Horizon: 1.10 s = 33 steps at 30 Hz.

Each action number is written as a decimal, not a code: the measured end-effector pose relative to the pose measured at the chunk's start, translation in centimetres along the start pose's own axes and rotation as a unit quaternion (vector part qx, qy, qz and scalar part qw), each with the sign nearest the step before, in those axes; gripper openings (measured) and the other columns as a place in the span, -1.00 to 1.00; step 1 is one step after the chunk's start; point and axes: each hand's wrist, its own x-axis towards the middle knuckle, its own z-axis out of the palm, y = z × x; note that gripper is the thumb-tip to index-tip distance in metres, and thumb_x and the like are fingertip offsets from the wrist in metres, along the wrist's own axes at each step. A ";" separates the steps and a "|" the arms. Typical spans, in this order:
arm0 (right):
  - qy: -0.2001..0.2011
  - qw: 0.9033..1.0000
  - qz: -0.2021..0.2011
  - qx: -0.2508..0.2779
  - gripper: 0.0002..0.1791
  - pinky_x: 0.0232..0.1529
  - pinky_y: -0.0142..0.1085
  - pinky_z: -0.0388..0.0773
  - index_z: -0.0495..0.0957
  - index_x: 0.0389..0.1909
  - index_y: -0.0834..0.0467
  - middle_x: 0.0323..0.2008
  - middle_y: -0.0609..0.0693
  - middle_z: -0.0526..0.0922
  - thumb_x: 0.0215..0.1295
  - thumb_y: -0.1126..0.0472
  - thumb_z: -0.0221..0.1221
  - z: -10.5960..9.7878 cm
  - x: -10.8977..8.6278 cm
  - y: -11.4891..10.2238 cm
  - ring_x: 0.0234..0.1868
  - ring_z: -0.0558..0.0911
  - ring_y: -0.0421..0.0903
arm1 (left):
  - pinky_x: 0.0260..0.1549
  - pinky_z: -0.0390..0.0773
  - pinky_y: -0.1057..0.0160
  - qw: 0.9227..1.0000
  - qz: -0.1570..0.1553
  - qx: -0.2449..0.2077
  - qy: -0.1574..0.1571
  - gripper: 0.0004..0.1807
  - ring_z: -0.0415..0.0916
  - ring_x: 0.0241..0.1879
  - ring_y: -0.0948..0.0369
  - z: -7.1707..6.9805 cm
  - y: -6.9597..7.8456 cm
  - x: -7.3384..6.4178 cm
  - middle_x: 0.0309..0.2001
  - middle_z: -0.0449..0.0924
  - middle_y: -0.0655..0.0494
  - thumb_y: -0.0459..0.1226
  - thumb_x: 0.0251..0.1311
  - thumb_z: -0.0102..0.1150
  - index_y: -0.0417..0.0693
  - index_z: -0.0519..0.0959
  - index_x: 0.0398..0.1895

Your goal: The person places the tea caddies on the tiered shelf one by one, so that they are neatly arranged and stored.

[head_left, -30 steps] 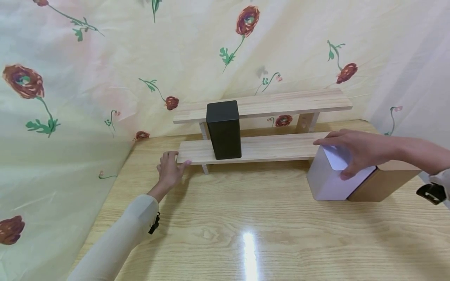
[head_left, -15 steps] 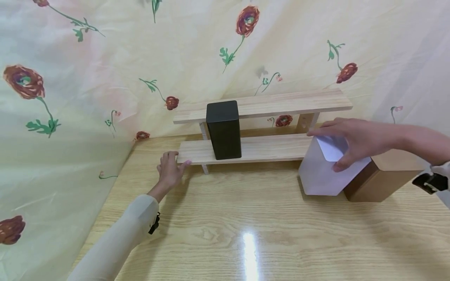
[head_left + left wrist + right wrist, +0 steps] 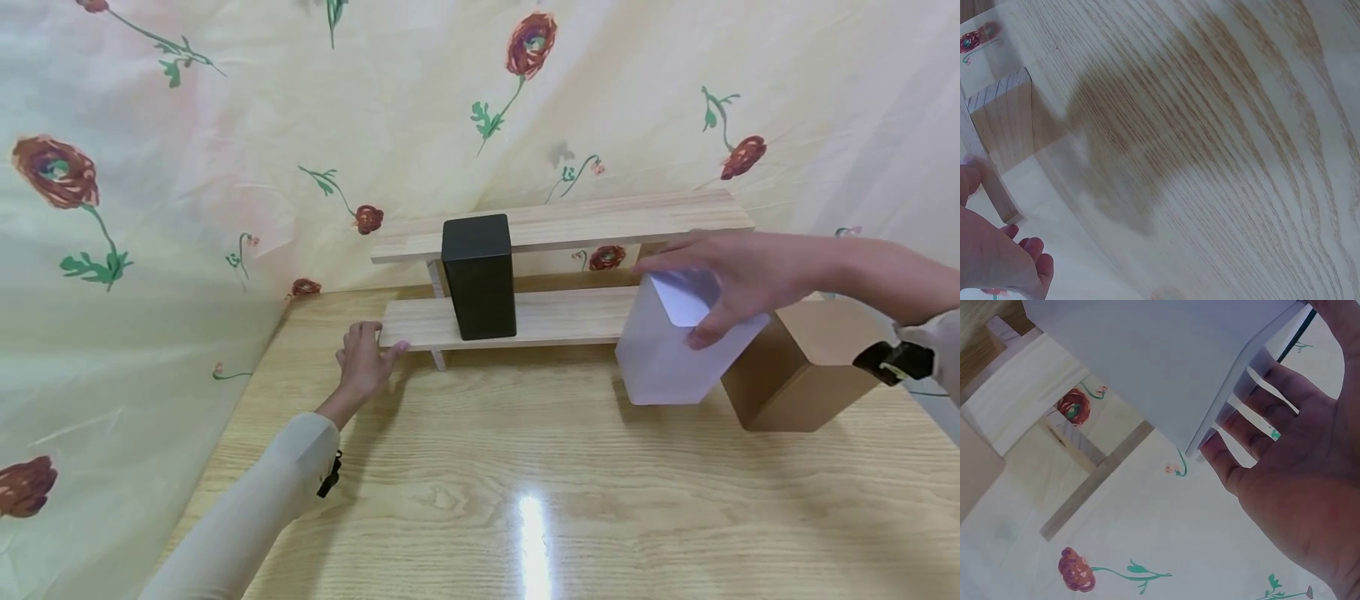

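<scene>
My right hand [image 3: 738, 279] grips a white box [image 3: 663, 354] across its top, thumb on the near side and fingers over the far edge. The box is tilted and hangs before the right end of a two-tier wooden shelf [image 3: 573, 317], a shadow below it. In the right wrist view, that hand's fingers lie along the rim of the white box [image 3: 1147, 362]. At the shelf's left end, my left hand [image 3: 364, 360] holds the lower board, its thumb on the front edge. The left wrist view shows the left hand [image 3: 1007, 259] around the board's end.
A black box [image 3: 480, 283] stands upright on the lower board, left of centre. To the right, a brown box [image 3: 810, 367] stands on the wood-grain table [image 3: 450, 500]. Flower-patterned cloth [image 3: 420, 108] hangs behind the shelf and at both sides.
My right hand has carried the white box left and up, away from the brown box it stood against, toward the shelf. The left hand has stayed on the lower board.
</scene>
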 end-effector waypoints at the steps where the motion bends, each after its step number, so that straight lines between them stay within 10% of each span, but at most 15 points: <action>1: -0.003 1.000 0.002 0.004 -0.02 -0.27 -0.29 0.43 0.32 0.36 -0.17 0.00 -0.20 0.45 -0.18 -0.14 0.51 -0.1 0.1 -0.1 -0.14 0.39 -0.16 | 0.12 0.07 -0.15 1.000 0.000 0.000 0.000 -0.30 0.11 0.24 -0.14 0.0 0.0 0.0 0.30 0.13 -0.26 -0.03 0.30 0.14 -0.35 0.23 0.29; 33: -0.028 0.999 0.015 0.014 0.05 -0.18 -0.13 0.45 0.23 0.42 -0.03 0.11 0.07 0.42 -0.15 -0.08 0.49 -3.6 7.6 -0.7 0.01 0.38 0.03 | 0.15 0.06 -0.16 1.000 -0.004 -0.001 -0.001 -0.28 0.11 0.25 -0.12 0.1 -0.2 0.3 0.31 0.13 -0.24 -0.02 0.29 0.15 -0.34 0.22 0.30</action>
